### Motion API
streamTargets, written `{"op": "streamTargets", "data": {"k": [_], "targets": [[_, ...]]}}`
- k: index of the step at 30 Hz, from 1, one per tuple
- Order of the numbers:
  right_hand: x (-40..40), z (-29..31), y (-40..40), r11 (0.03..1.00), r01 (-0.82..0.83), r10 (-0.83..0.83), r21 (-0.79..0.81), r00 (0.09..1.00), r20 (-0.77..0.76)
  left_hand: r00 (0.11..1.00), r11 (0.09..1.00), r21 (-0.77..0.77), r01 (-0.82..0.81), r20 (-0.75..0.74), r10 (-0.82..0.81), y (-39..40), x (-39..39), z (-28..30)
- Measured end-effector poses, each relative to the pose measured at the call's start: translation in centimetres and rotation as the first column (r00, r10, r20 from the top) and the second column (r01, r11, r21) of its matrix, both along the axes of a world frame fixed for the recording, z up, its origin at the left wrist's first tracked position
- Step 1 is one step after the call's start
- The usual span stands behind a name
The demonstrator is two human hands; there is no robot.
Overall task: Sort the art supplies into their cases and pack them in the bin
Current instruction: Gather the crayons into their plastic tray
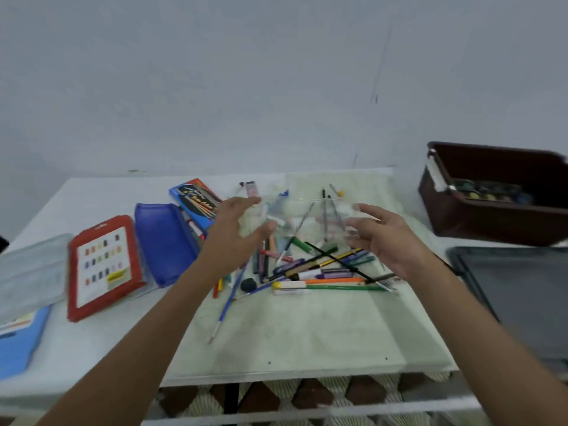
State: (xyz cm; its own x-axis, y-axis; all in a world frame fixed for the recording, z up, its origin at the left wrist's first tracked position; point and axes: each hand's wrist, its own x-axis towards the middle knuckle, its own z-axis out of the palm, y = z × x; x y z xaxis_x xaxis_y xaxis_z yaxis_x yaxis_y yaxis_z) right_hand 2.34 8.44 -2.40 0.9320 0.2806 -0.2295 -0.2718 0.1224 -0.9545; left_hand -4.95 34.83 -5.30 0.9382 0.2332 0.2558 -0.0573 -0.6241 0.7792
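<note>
A person holds a clear see-through plastic case up over the middle of the white desk, with 1 hand on each side of it. The left hand is on the left side of the case, with its thumb bent in toward the front and its fingers curled round the top edge. The right hand is at the right side, with its fingers spread and a little bent; the case is blurry there, so I cannot tell if this hand grips it or only touches it. A few thin sticks show through the case.

Under the case, a messy pile of pens, pencils and paint brushes lies on a pale green mat in the middle of the desk. A long blue paint brush sticks out of the pile toward the front edge.

Along the left side of the desk lie a red flat case with little colour squares on it, a dark blue soft pouch just beside it, and a blue box of colour pencils nearer the back edge. A grey flat case and a light blue folder lie at the left edge.

A dark brown plastic bin sits past the right back corner, with some small things inside. A dark grey tray is off the right edge.
</note>
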Motion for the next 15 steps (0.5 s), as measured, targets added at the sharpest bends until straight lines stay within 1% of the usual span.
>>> {"op": "streamTargets", "data": {"k": [1, 2, 3, 4, 7, 10, 13, 15], "targets": [[-0.3, -0.5, -1.1, 1.000, 0.013, -0.013, -0.005, 1.000, 0.005, 0.998, 0.991, -0.137, -0.002, -0.065, -0.007, -0.9, 0.0, 0.1], [-0.5, -1.1, -2.0, 1.000, 0.017, -0.017, -0.016, 1.000, 0.008, 0.995, 0.971, -0.239, -0.003, -0.095, -0.021, -1.7, -0.1, 0.1], [-0.8, -1.6, -2.8, 0.999, 0.015, -0.015, -0.030, 1.000, 0.009, 0.994, 0.953, -0.302, -0.008, -0.102, -0.024, -2.4, -0.3, 0.0], [-1.0, -2.1, -3.6, 0.999, 0.012, -0.011, -0.049, 1.000, 0.008, 0.994, 0.943, -0.332, -0.013, -0.105, -0.023, -3.0, -0.6, -0.2], [-2.1, -3.4, -5.3, 0.988, -0.015, 0.020, -0.151, 0.999, 0.033, 0.985, 0.932, -0.358, -0.054, -0.170, -0.008, -4.6, -1.9, -1.0], [-3.4, -4.4, -6.6, 0.959, -0.073, 0.094, -0.273, 0.993, 0.066, 0.970, 0.926, -0.371, -0.069, -0.242, -0.024, -5.8, -3.9, -1.9], [-4.8, -5.7, -7.4, 0.912, -0.111, 0.168, -0.395, 0.980, 0.111, 0.946, 0.951, -0.298, -0.084, -0.324, -0.018, -6.1, -6.2, -2.9], [-5.6, -6.4, -7.6, 0.895, -0.120, 0.195, -0.429, 0.971, 0.137, 0.934, 0.961, -0.252, -0.117, -0.358, 0.020, -6.3, -7.6, -3.5]]}}
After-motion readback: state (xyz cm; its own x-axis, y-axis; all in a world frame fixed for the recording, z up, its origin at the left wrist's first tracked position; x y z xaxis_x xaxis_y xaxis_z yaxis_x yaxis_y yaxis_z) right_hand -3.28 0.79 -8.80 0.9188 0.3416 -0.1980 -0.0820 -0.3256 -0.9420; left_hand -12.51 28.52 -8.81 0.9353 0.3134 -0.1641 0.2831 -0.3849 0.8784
